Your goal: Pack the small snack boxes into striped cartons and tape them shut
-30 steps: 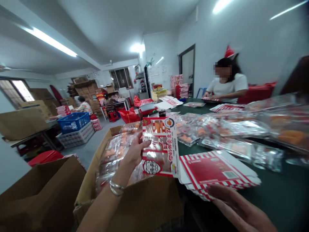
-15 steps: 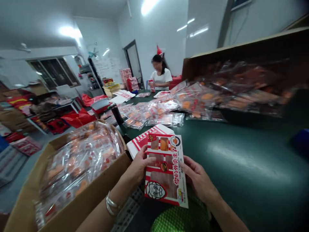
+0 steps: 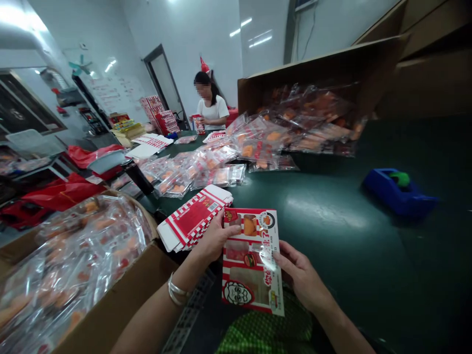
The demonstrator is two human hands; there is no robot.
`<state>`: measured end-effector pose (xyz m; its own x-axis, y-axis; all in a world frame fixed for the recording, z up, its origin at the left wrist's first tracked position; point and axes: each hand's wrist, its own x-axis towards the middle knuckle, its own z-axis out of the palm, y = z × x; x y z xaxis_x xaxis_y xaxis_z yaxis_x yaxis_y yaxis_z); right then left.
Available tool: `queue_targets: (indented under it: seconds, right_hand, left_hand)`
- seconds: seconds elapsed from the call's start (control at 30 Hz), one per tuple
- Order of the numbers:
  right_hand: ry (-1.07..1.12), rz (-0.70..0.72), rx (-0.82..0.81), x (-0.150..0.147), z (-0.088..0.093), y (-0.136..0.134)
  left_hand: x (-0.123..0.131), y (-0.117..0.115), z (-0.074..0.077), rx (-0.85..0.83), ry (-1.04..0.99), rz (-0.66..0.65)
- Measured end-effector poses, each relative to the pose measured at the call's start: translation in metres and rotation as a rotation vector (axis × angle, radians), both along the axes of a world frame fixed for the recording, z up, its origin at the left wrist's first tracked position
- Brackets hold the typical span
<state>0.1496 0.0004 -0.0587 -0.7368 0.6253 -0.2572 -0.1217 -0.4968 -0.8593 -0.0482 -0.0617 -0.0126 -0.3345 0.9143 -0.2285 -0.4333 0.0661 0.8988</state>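
A red-and-white printed box [image 3: 254,275] with clear windows is held upright in front of me, an orange piece showing through its top window. My left hand [image 3: 214,238] grips its left edge, thumb lying over the front and a silver bangle on the wrist. On the opposite edge, my right hand [image 3: 297,270] pinches the box with its thumb in front; the other fingers are partly hidden behind. Just beyond my left hand lies a stack of flat red-and-white cartons [image 3: 195,216] on the dark green table [image 3: 332,236].
At left stands a large cardboard box [image 3: 121,295] of clear-bagged orange pieces. More bags [image 3: 206,164] spread across the table toward a tipped carton [image 3: 317,64]. A blue tape dispenser [image 3: 398,191] sits at right, a black cylinder [image 3: 136,176] at left. Across the table sits a co-worker [image 3: 212,108].
My view has swung to the right, bringing the blue tape dispenser fully into sight. Both hands still hold the printed box, in nearly the same pose.
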Motion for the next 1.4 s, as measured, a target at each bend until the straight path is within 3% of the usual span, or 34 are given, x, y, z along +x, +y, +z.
queue_targets:
  seconds: [0.27,0.53,0.93,1.07,1.23,1.4]
  right_hand:
    - [0.006,-0.109,-0.057,0.028,-0.001,0.012]
    - [-0.025,-0.226,-0.040,0.075,0.003,0.024]
    - [-0.083,-0.435,-0.010,0.125,0.009,0.019]
    - [-0.053,-0.559,-0.063,0.126,0.009,0.018]
    - [-0.047,-0.716,-0.078,0.117,0.005,0.016]
    - [-0.093,-0.740,-0.093,0.134,0.012,0.019]
  left_hand:
    - [0.016,0.033,-0.002,-0.021,-0.036,-0.163]
    - [0.051,0.069,-0.005,0.011,-0.135,-0.355]
    - [0.094,0.109,-0.004,0.047,-0.255,-0.590]
    - [0.094,0.107,-0.017,-0.009,-0.176,-0.607]
    - [0.080,0.078,-0.036,-0.094,-0.040,-0.714]
    - [0.068,0.071,-0.031,-0.097,-0.010,-0.690]
